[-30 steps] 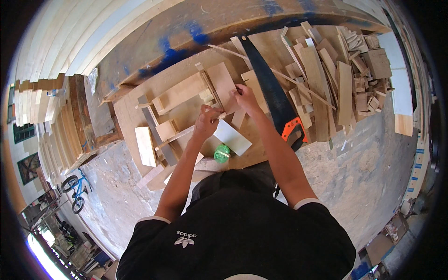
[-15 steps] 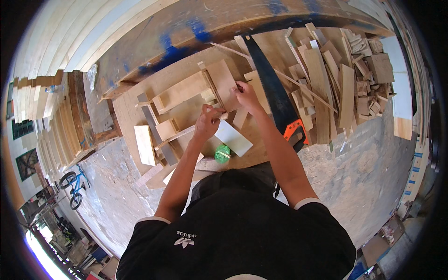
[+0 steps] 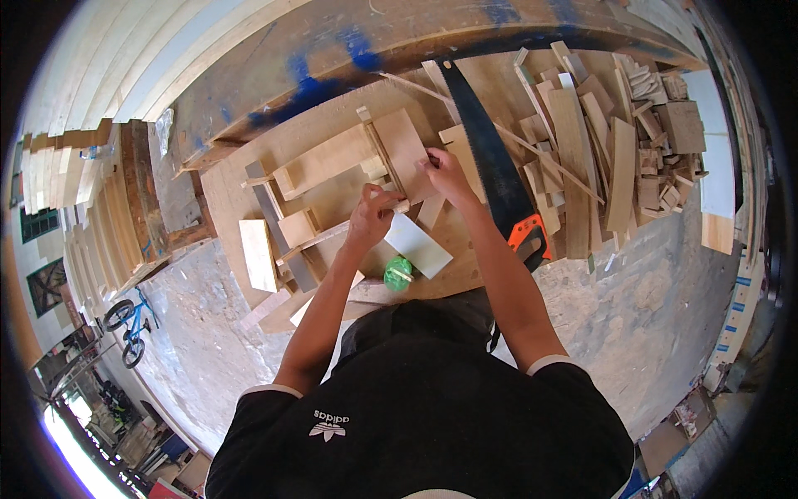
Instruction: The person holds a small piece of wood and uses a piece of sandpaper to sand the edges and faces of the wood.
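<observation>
My right hand (image 3: 445, 175) grips the right edge of a thin wooden board (image 3: 395, 133), thumb and fingers closed on it. A narrow strip (image 3: 381, 155) runs along the board's left side. At that board's lower end, my left hand (image 3: 374, 212) is pinched on something small that its fingers partly hide. Left of both is a loose layout of wooden pieces, with a long plank (image 3: 324, 154) and a block (image 3: 295, 229). A pale rectangular piece (image 3: 420, 249) and a green plastic object (image 3: 397, 274) lie just below my hands.
A handsaw (image 3: 486, 145) with an orange-and-black handle lies right of my hands, beside piles of offcuts (image 3: 619, 170). Stacked boards (image 3: 112, 224) are at the left. A long blue-stained beam (image 3: 416, 33) runs behind the plywood (image 3: 229, 191). A blue bicycle (image 3: 133, 328) is beyond, lower left.
Both hands stay at the same board with closed fingers. The surroundings have shifted slightly in the picture; otherwise little differs.
</observation>
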{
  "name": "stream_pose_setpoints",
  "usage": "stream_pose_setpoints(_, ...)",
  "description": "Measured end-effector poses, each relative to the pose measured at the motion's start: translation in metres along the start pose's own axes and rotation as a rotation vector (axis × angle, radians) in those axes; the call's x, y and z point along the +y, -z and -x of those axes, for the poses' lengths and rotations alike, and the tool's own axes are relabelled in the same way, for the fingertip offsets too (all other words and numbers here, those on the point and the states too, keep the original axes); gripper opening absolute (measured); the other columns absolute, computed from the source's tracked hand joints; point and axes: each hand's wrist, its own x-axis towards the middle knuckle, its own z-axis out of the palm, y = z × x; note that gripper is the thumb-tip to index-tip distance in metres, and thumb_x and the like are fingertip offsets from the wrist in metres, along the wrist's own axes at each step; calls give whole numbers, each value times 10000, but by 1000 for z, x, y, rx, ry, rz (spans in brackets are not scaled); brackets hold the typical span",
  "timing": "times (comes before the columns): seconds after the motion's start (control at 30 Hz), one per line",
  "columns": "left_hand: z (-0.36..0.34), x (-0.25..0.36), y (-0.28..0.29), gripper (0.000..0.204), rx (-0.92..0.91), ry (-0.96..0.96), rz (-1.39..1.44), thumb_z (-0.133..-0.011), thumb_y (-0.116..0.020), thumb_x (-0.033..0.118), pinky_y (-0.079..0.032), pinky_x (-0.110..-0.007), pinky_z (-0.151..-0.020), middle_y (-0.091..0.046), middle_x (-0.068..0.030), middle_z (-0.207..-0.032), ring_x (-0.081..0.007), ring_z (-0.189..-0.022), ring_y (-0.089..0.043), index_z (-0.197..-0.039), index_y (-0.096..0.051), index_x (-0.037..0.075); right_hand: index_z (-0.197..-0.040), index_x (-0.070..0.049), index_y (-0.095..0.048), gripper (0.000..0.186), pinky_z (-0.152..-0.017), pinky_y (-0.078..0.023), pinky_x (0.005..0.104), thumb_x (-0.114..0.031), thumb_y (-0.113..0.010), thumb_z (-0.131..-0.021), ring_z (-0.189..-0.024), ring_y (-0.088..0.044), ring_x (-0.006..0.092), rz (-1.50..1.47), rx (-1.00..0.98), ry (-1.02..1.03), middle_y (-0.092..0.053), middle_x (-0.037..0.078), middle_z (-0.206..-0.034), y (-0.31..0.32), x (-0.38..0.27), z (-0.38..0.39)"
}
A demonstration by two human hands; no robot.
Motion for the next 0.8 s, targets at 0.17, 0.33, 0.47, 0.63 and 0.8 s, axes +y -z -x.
stream_pose_setpoints(0.17,1,-2,0,443,8,-24,-3,-736,-611,-51,-541,-399,-741,-532,-118,-1087,-298,-810,-650,-1078,-726,205,-1137,25,-651,239,-743,-467,249,-104,-629,-937,-834,-603,93,18,14,-12,-693,43,-936,-2,-3,1)
stream_pose_setpoints(0.33,1,6,3,428,-3,11,-13,-748,-613,-49,-542,-390,-732,-521,-113,-1099,-285,-788,-654,-1078,-724,201,-1142,13,-656,242,-724,-463,256,-117,-628,-940,-811,-593,94,53,29,8,-693,41,-919,-2,-7,2)
stream_pose_setpoints(0.47,2,1,1,428,-15,-9,5,-753,-615,-48,-543,-387,-725,-512,-112,-1107,-278,-790,-656,-1086,-718,201,-1153,20,-656,301,-767,-505,327,-159,-658,-911,-862,-663,201,46,31,-20,-716,134,-974,-1,-8,3)
stream_pose_setpoints(0.63,0,-14,0,440,-34,-96,-95,-765,-611,-38,-542,-389,-706,-504,-97,-1099,-260,-756,-652,-1115,-703,214,-1152,12,-653,264,-710,-463,260,-144,-640,-940,-794,-595,99,2,4,-14,-690,40,-905,-4,-11,4)
stream_pose_setpoints(0.8,3,13,4,428,-50,39,-143,-770,-613,-15,-538,-393,-678,-512,-67,-1106,-236,-729,-649,-1116,-690,224,-1169,28,-642,317,-772,-503,320,-178,-653,-929,-860,-655,181,35,36,6,-714,120,-972,-3,-10,7)
